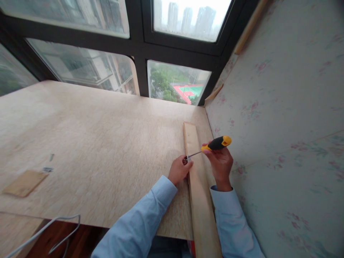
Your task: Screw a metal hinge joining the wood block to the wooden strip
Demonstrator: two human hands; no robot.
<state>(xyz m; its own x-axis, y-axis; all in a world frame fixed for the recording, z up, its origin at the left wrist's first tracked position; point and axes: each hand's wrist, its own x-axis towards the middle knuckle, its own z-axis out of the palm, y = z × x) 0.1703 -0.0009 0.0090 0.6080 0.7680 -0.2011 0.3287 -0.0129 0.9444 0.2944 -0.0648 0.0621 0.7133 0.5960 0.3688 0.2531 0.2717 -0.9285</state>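
My right hand grips a yellow-and-black screwdriver near the front of its handle. The thin shaft slants down to the left, and its tip meets a small metal piece at the left edge of a long wooden board. My left hand pinches that metal piece against the board, thumb on the board's top. Its exact shape is mostly covered by the fingers. The board lies on the marbled sill, running from the near edge toward the window.
On the marbled sill, a small flat wooden piece lies at left beside small metal parts. A white cable loops over the near edge. A flowered wall rises close on the right; dark-framed windows stand behind.
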